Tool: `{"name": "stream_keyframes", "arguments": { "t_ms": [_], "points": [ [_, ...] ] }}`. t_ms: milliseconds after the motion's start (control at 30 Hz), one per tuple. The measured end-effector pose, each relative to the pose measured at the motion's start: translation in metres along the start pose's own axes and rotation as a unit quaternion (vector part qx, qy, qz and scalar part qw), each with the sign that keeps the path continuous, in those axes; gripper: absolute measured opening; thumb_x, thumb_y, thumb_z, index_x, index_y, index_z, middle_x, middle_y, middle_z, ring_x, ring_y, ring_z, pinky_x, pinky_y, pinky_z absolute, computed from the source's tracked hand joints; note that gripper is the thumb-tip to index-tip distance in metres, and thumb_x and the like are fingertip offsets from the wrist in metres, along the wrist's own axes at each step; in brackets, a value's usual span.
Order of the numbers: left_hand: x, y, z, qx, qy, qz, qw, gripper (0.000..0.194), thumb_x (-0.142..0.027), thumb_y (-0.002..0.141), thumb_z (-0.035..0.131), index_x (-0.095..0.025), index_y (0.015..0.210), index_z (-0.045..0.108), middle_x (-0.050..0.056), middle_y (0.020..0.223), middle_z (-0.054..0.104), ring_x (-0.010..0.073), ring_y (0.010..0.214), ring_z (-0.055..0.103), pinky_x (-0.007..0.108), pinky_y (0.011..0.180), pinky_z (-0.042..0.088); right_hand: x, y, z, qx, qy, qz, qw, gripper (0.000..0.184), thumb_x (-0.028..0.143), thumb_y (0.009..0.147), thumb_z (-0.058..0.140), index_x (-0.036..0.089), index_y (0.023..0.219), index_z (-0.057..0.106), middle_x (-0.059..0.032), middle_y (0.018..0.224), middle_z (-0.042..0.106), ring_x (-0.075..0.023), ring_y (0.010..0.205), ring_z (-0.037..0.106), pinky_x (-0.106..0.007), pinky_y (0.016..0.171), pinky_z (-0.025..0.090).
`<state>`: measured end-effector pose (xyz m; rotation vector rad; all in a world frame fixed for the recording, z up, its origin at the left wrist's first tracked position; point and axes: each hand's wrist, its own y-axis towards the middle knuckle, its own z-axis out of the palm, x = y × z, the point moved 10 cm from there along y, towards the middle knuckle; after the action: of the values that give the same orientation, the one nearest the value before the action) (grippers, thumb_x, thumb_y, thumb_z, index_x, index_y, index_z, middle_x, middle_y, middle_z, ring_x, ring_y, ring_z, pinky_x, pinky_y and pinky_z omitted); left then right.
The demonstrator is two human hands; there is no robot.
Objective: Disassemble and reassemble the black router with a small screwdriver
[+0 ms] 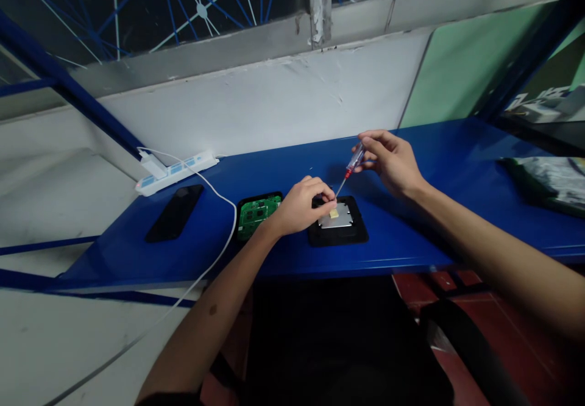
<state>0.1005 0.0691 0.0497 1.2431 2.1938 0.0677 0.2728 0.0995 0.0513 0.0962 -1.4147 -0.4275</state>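
Note:
My right hand (pixel 392 161) is closed around the clear handle of a screwdriver (pixel 354 161) with a red collar. Its thin shaft slants down to the left, the tip ending by the fingertips of my left hand (pixel 305 203). Those left fingers are pinched together at the shaft's end; whatever is between them is hidden. Below them lies a black plastic housing (pixel 360 235) with a silver metal plate (pixel 345 216) inside. A small pale yellow pad (pixel 334 213) sits on the plate. Left of it, partly behind my left hand, a green circuit board (pixel 256 216) rests in another black shell.
A black phone (pixel 174 213) lies on the blue table (pixel 411 235) at the left. Behind it are a white power strip (pixel 183 172) with a plugged-in charger and a white cable (pixel 233 226) crossing the table edge. A plastic bag (pixel 551 177) lies at the right.

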Motion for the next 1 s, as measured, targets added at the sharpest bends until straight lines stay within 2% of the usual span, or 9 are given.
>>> {"name": "stream_keyframes", "arguments": {
  "t_ms": [233, 367, 633, 800, 1000],
  "points": [
    [0.004, -0.001, 0.004, -0.001, 0.072, -0.007, 0.997, 0.017, -0.03, 0.091, 0.057, -0.021, 0.078, 0.053, 0.001, 0.082, 0.059, 0.0186, 0.083, 0.051, 0.034, 0.08, 0.042, 0.012, -0.005, 0.004, 0.009, -0.031, -0.054, 0.998, 0.038, 0.053, 0.076, 0.077, 0.024, 0.097, 0.065, -0.0034, 0.087, 0.069, -0.0157, 0.072, 0.068, -0.03, 0.062, 0.063],
    [0.006, -0.002, 0.007, 0.012, 0.093, -0.006, 0.996, 0.018, -0.031, 0.091, 0.058, -0.021, 0.078, 0.053, 0.001, 0.081, 0.058, 0.0192, 0.082, 0.05, 0.035, 0.079, 0.041, 0.016, -0.009, 0.01, 0.02, -0.057, -0.057, 0.997, 0.04, 0.056, 0.077, 0.074, 0.024, 0.099, 0.064, -0.0043, 0.091, 0.069, -0.0182, 0.08, 0.07, -0.032, 0.065, 0.064],
    [0.007, -0.002, 0.008, 0.013, 0.101, 0.001, 0.995, 0.018, -0.03, 0.091, 0.06, -0.021, 0.077, 0.053, 0.0, 0.078, 0.055, 0.0186, 0.08, 0.048, 0.033, 0.077, 0.039, 0.024, -0.012, 0.014, 0.03, -0.063, -0.084, 0.994, 0.035, 0.052, 0.079, 0.075, 0.024, 0.097, 0.065, -0.0045, 0.089, 0.069, -0.0184, 0.082, 0.071, -0.028, 0.06, 0.063],
    [0.007, -0.002, 0.008, 0.017, 0.101, -0.006, 0.995, 0.018, -0.029, 0.091, 0.061, -0.02, 0.076, 0.053, -0.001, 0.077, 0.055, 0.018, 0.079, 0.048, 0.033, 0.078, 0.038, 0.028, -0.012, 0.017, 0.041, -0.037, -0.104, 0.993, 0.035, 0.049, 0.079, 0.077, 0.022, 0.097, 0.066, -0.004, 0.085, 0.069, -0.0167, 0.078, 0.07, -0.026, 0.055, 0.062],
    [0.008, -0.001, 0.009, 0.02, 0.108, -0.004, 0.994, 0.019, -0.031, 0.09, 0.062, -0.021, 0.076, 0.054, -0.001, 0.077, 0.054, 0.0182, 0.08, 0.048, 0.033, 0.076, 0.037, 0.032, -0.015, 0.019, 0.044, -0.052, -0.122, 0.99, 0.032, 0.048, 0.081, 0.076, 0.022, 0.096, 0.066, -0.003, 0.083, 0.069, -0.0152, 0.073, 0.07, -0.026, 0.054, 0.062]
  ]
}}
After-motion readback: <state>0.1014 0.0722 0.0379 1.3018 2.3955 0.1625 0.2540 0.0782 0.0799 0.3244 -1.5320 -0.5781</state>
